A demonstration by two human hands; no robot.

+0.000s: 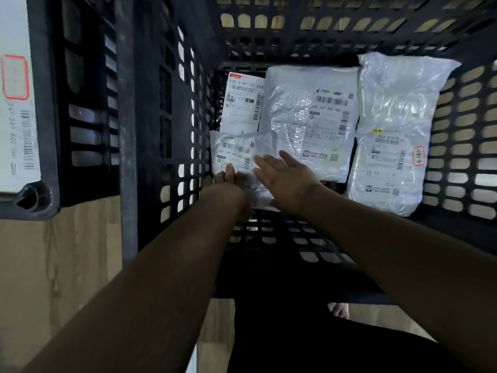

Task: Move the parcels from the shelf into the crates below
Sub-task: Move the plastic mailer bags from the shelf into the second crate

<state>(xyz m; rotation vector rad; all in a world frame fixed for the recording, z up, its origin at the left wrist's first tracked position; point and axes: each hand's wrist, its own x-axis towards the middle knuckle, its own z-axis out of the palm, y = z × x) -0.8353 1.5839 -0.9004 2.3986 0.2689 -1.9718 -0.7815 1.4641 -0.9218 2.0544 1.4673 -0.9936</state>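
Note:
I look down into a black slatted crate (336, 44) with several parcels on its floor. A small white bubble parcel (236, 152) lies at the near left. My left hand (231, 179) touches its near edge, fingers partly hidden. My right hand (285, 176) is spread flat with straight fingers over its right side. Behind it lies a black parcel with a white label (242, 100). A large white bubble mailer (309, 117) sits in the middle. A clear-wrapped white parcel (392, 135) lies at the right.
A second black crate (88, 103) stands at the left, holding a white parcel (16, 103) with a red-outlined sticker. A grey post (126, 130) runs between the crates. Brown floor (53, 265) shows at the lower left. The near part of the crate floor (282, 238) is bare.

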